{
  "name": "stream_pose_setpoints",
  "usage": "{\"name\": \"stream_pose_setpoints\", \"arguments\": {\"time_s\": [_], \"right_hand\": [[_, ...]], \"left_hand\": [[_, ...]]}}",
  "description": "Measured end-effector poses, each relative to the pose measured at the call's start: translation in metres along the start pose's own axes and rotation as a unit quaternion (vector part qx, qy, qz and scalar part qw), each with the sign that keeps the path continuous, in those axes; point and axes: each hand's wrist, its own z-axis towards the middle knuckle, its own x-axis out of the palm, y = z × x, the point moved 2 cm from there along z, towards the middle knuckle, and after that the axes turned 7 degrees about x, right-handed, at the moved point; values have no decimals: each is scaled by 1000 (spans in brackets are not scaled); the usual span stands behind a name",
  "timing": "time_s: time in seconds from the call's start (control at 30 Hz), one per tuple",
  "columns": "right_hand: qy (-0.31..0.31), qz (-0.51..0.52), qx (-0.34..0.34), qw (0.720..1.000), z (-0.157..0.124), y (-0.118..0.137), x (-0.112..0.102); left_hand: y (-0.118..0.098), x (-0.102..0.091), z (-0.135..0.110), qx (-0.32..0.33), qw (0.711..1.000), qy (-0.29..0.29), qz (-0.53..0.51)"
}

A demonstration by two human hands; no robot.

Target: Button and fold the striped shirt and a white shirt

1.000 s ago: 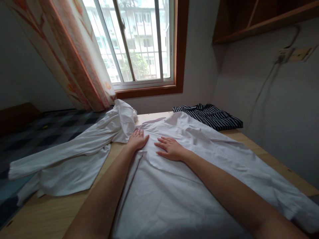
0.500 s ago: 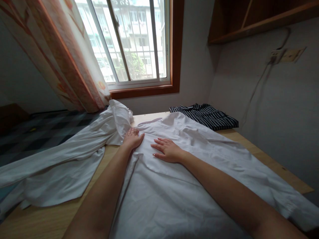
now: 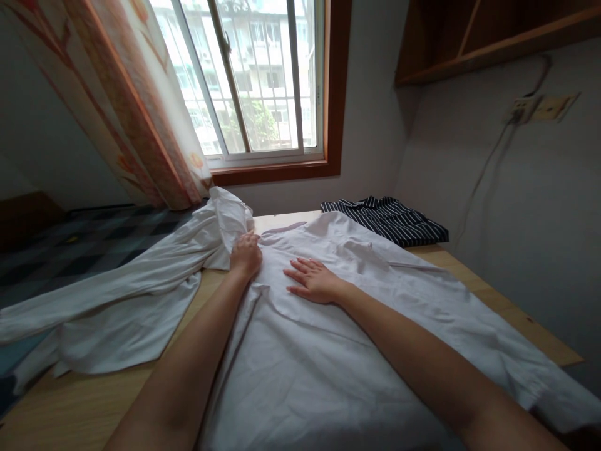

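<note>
A white shirt (image 3: 291, 351) lies spread over the wooden table, its left part (image 3: 126, 332) hanging out toward the bed side and its right sleeve stretching to the lower right. Near the collar, my left hand (image 3: 246, 254) is closed with the fingers curled on the edge of the shirt's front, gripping the cloth. My right hand (image 3: 314, 280) rests flat on the shirt a little to the right, fingers spread. Wrinkles run through the cloth around both hands.
A folded black-and-white striped garment (image 3: 385, 220) lies at the table's back right. The wooden table (image 3: 530, 319) meets a dark checked bed (image 3: 117, 235) on the left. Behind are a window (image 3: 258, 81) and a curtain (image 3: 126, 106); a shelf (image 3: 498, 56) and wall socket (image 3: 523, 109) are at right.
The fingers of my left hand have curled in and closed on the shirt edge, where they lay flatter before. My right hand stays flat in the same place. The view has shifted slightly.
</note>
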Motion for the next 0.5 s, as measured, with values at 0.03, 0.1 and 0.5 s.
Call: {"name": "stream_pose_setpoints", "arguments": {"time_s": [0.03, 0.1, 0.5], "right_hand": [[-1, 0, -1, 1000, 0, 0, 0], [-4, -3, 0, 1000, 1, -1, 1], [-23, -7, 0, 1000, 2, -2, 4]], "left_hand": [[-3, -7, -2, 3, 1000, -3, -22], [-9, -18, -10, 10, 997, 13, -70], [-21, -6, -91, 105, 984, 138, -35]]}}
